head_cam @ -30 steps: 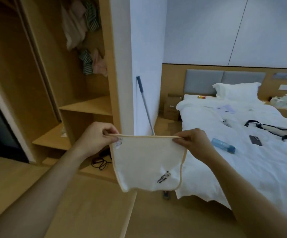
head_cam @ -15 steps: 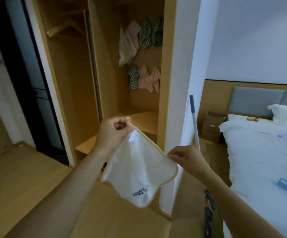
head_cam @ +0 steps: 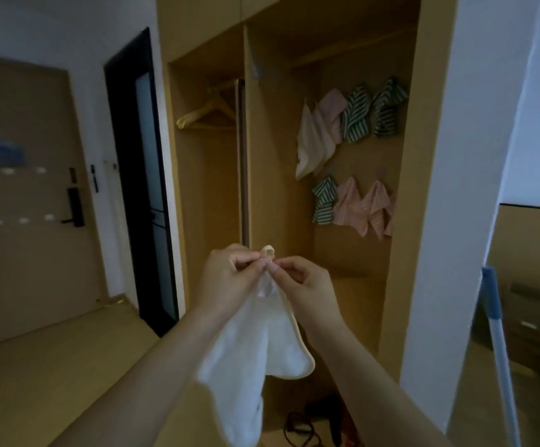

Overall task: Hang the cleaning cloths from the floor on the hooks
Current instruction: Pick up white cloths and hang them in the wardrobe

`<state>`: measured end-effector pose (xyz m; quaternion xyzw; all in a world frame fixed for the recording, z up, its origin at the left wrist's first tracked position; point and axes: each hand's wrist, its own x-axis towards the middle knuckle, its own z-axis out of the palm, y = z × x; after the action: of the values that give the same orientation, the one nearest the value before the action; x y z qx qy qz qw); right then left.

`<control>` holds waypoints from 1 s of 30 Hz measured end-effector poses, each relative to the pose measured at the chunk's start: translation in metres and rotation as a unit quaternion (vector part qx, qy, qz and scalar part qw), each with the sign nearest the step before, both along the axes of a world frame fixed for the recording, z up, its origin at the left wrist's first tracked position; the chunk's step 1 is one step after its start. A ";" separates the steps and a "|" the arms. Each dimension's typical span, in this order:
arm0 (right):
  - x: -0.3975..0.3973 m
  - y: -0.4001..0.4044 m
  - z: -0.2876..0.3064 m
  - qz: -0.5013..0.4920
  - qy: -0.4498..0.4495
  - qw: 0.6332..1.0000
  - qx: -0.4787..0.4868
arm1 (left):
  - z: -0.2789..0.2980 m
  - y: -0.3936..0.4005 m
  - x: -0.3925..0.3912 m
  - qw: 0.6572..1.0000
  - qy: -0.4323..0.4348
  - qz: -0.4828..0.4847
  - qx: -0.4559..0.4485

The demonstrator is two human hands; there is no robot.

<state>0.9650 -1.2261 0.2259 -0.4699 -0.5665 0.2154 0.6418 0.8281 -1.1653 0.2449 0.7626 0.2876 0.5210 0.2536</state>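
A white cleaning cloth (head_cam: 255, 350) with a beige edge hangs down in front of me. My left hand (head_cam: 226, 279) and my right hand (head_cam: 304, 282) pinch its top corner together, just below its small beige hanging loop (head_cam: 267, 251), which sticks up between the fingertips. On the back wall of the open wardrobe, several cloths hang from hooks: white and pink ones (head_cam: 318, 133) and green-striped ones (head_cam: 373, 109) in an upper row, a green-striped one (head_cam: 324, 201) and pink ones (head_cam: 364, 206) in a lower row. The hooks themselves are hidden by the cloths.
The wooden wardrobe (head_cam: 278, 156) stands straight ahead, with wooden hangers (head_cam: 207, 114) in its left bay. A white wall pillar (head_cam: 465, 188) is at the right, a blue-handled mop pole (head_cam: 498, 343) beside it. A black cable and device (head_cam: 314, 427) lie on the floor. A dark door (head_cam: 139, 175) is at left.
My view has turned left from the bed to the wardrobe. My right hand has let go of the cloth's far corner and joined my left hand at the loop corner; the cloth now hangs folded.
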 end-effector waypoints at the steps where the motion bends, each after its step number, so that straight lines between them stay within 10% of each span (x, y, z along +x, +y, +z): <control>1: 0.004 0.015 0.005 0.016 0.017 1.000 0.004 | 0.004 0.013 0.005 1.000 -0.008 0.007 0.001; 30: 0.113 0.373 0.145 -0.143 0.082 0.979 0.120 | 0.129 0.364 0.140 0.987 -0.139 -0.020 0.082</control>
<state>1.0784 -0.8527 0.3706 -0.4463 -0.4601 0.0897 0.7622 0.9685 -0.8010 0.3742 0.7069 0.1906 0.6383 0.2379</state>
